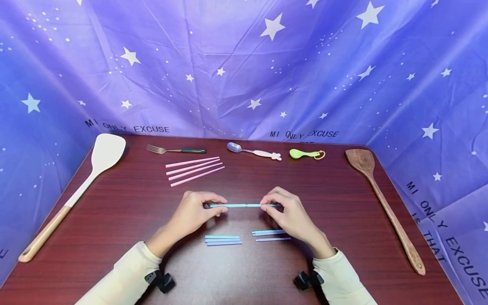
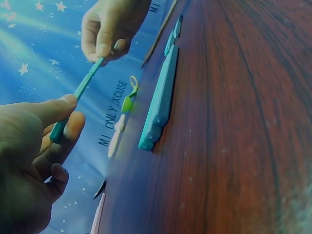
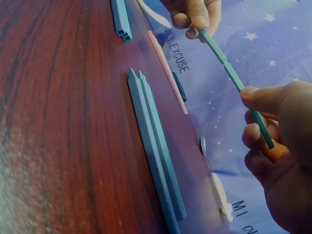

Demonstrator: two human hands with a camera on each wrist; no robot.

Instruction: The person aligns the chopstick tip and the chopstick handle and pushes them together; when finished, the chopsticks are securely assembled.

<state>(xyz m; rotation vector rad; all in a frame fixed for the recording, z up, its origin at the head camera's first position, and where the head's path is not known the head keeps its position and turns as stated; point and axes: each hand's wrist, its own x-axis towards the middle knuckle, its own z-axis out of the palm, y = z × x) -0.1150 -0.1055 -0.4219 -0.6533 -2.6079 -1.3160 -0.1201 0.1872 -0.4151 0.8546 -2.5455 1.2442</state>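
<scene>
Both hands hold a thin teal stick (image 1: 238, 205) level above the table, one at each end. The left hand (image 1: 194, 209) pinches its left part between thumb and fingers, and the right hand (image 1: 287, 209) pinches its right part. Between the hands a narrow joint shows in the stick, also visible in the right wrist view, where the two lengths (image 3: 234, 76) meet end to end. Nearer the body lie two groups of short blue and teal pieces, a left group (image 1: 223, 243) and a right group (image 1: 271, 239) with narrowed tips at its left ends.
Several pink sticks (image 1: 194, 173) lie behind the left hand. Along the back are a fork (image 1: 192, 150), a spoon (image 1: 263, 153) and a green measuring spoon (image 1: 301, 153). A white spatula (image 1: 108, 150) flanks the left side, a wooden spatula (image 1: 392, 220) the right.
</scene>
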